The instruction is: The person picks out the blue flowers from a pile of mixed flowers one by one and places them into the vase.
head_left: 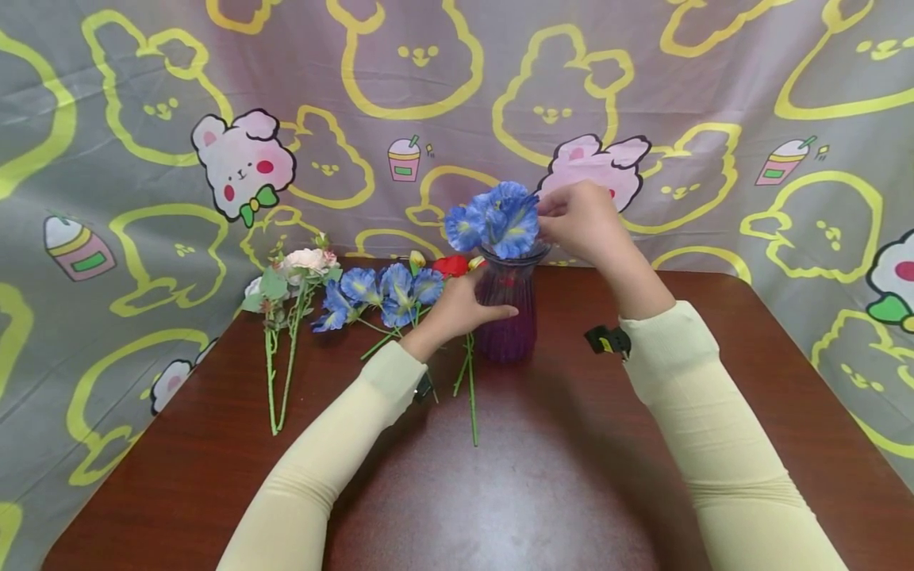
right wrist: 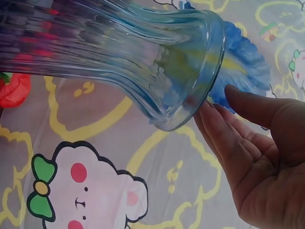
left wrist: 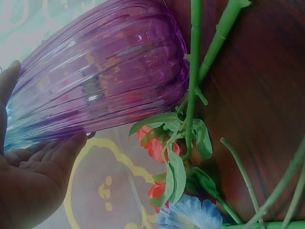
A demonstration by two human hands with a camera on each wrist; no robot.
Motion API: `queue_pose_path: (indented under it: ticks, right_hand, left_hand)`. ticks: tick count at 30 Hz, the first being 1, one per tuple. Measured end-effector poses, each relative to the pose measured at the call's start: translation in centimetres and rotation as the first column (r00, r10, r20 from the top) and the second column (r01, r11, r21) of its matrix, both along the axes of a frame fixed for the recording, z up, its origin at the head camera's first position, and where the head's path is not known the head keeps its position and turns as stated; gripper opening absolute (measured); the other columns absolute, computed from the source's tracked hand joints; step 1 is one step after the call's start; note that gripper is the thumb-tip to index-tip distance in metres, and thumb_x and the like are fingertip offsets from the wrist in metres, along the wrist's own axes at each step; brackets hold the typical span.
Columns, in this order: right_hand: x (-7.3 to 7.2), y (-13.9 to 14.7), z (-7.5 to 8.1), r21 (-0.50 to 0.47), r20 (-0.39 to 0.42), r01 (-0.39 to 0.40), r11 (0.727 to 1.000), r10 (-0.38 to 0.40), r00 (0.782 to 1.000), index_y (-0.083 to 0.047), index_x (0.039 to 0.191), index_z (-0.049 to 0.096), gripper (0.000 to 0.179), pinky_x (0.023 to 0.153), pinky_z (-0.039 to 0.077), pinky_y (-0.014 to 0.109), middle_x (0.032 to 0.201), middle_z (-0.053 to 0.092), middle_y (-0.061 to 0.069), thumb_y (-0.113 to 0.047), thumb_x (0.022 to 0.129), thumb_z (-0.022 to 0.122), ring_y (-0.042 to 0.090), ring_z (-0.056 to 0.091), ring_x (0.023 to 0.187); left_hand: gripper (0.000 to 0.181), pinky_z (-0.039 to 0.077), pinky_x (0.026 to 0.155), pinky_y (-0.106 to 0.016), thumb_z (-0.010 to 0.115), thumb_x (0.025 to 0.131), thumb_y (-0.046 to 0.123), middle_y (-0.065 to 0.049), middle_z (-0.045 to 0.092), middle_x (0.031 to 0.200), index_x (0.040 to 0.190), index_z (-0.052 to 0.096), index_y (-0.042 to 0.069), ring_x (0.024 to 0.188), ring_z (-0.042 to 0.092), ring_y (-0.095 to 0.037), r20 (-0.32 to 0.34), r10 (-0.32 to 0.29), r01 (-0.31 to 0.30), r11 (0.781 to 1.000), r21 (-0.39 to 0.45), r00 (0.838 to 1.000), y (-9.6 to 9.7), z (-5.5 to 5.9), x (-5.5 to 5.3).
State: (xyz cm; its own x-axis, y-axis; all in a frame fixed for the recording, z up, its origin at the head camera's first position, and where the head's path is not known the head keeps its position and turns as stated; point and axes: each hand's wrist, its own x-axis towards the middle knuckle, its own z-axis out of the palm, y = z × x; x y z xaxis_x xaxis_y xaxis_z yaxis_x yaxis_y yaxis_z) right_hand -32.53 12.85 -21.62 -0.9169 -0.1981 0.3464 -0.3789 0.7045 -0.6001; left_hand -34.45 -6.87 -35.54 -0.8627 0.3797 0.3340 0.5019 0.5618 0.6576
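A ribbed glass vase (head_left: pixel 508 333), purple below and bluish toward its flared rim, stands upright on the table. My left hand (head_left: pixel 457 305) holds it from the left, thumb across the near side and fingers behind; the left wrist view shows those fingers (left wrist: pixel 62 155) along the glass. At the vase mouth sits a blue artificial iris (head_left: pixel 508 222) with ruffled petals. My right hand (head_left: pixel 581 218) pinches this bloom from the right, thumb on the petals and fingers at the rim in the right wrist view. The stem of the iris is hidden.
Left of the vase lie several blue irises (head_left: pixel 396 293) and red flowers (head_left: pixel 451 266), green stems pointing toward me. Farther left are pale pink roses (head_left: pixel 307 266) on long stems. A patterned cloth (head_left: pixel 428 79) hangs behind the brown table (head_left: pixel 457 500).
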Motion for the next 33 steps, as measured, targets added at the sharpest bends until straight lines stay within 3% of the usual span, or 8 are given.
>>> queue_pose_path:
  ticks: [7,11,13,19,26,30,33]
  right_hand:
    - [0.7,1.3,-0.5,-0.08,-0.008,0.049,0.996,-0.05,0.999,0.001,0.1,0.073,0.023,0.062,0.051,0.022,0.093,0.072,0.017,-0.02,0.09,0.071,0.024,0.07,0.078]
    - [0.9,2.1,-1.2,-0.178,-0.039,0.061,0.982,-0.069,0.997,0.001,0.102,0.073,0.028,0.062,0.052,0.019,0.093,0.072,0.017,-0.023,0.089,0.073,0.014,0.069,0.073]
    - [1.0,2.5,-1.7,-0.218,-0.061,0.059,0.974,-0.074,0.995,0.0,0.103,0.074,0.03,0.062,0.051,0.018,0.092,0.072,0.016,-0.026,0.089,0.073,0.011,0.068,0.071]
    - [0.6,3.4,-4.4,-0.274,-0.098,0.045,0.961,-0.075,0.992,-0.001,0.107,0.073,0.043,0.071,0.054,0.019,0.095,0.073,0.013,-0.041,0.091,0.067,0.018,0.071,0.083]
    - [-0.4,3.6,-8.1,-0.35,-0.142,-0.028,0.936,-0.023,0.99,-0.001,0.112,0.07,0.045,0.075,0.051,0.018,0.103,0.071,0.014,-0.041,0.094,0.064,0.015,0.068,0.089]
    - [-0.8,3.4,-9.6,-0.371,-0.123,-0.085,0.925,0.041,0.992,-0.001,0.122,0.066,0.045,0.086,0.051,0.023,0.114,0.068,0.013,-0.037,0.094,0.065,0.021,0.066,0.103]
    - [-0.9,3.2,-10.5,-0.42,-0.093,-0.139,0.897,0.11,0.99,0.001,0.128,0.061,0.045,0.092,0.049,0.03,0.122,0.065,0.015,-0.029,0.094,0.066,0.027,0.062,0.112]
  left_hand:
    - [0.087,0.042,0.102,-0.039,0.082,0.077,0.044,-0.009,0.051,0.141,0.147,0.041,0.012,0.127,0.05,-0.024,0.0,0.01,-0.01,1.0,-0.016,1.0,0.1,0.0,0.0]
    - [0.089,0.043,0.101,-0.04,0.082,0.076,0.045,-0.011,0.05,0.142,0.147,0.041,0.011,0.127,0.05,-0.026,0.0,0.022,-0.022,0.999,-0.027,1.0,0.1,0.0,-0.1]
    - [0.088,0.043,0.101,-0.04,0.082,0.077,0.045,-0.012,0.05,0.142,0.147,0.041,0.011,0.127,0.05,-0.026,0.005,0.021,-0.021,1.0,-0.023,1.0,0.1,0.0,0.0]
    - [0.087,0.043,0.101,-0.04,0.082,0.077,0.042,-0.013,0.049,0.142,0.146,0.042,0.009,0.127,0.049,-0.025,0.014,0.017,-0.017,1.0,-0.002,1.0,0.0,0.0,0.0]
    - [0.086,0.042,0.102,-0.038,0.083,0.076,0.042,-0.009,0.05,0.142,0.146,0.043,0.012,0.128,0.048,-0.022,0.001,0.007,-0.007,1.0,0.005,1.0,0.0,-0.1,0.1]
    - [0.084,0.041,0.103,-0.038,0.083,0.077,0.041,-0.006,0.049,0.143,0.146,0.043,0.014,0.129,0.047,-0.02,-0.007,-0.01,0.01,1.0,0.017,1.0,0.0,-0.2,0.0]
    - [0.084,0.04,0.104,-0.038,0.082,0.077,0.041,-0.005,0.049,0.143,0.147,0.042,0.015,0.13,0.046,-0.019,-0.007,-0.015,0.015,1.0,0.022,1.0,-0.1,-0.2,0.0]
